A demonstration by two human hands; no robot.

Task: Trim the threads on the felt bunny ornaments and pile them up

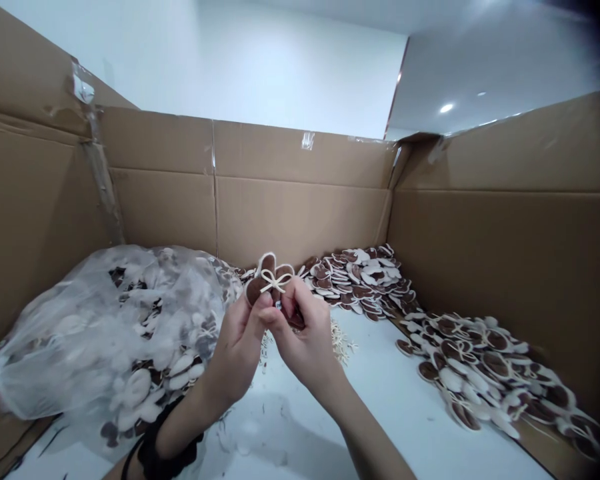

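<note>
Here both hands (275,333) pinch brown rounded piece (267,277) w/ cream bow.

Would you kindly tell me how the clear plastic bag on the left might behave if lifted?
The clear plastic bag would probably sag and shift: its film is crumpled and slumped over loose pieces. Likely light for its bulk, as its contents look thin and flat, like the bow piece pinched between left hand and right hand.

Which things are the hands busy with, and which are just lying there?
In hand: brown ear-shaped patch with cream bow, pinched by left hand and right hand.
Lying about: clear plastic bag of patches; loose cream bows; back heap and right heap of similar patches; brown cardboard walls.
</note>
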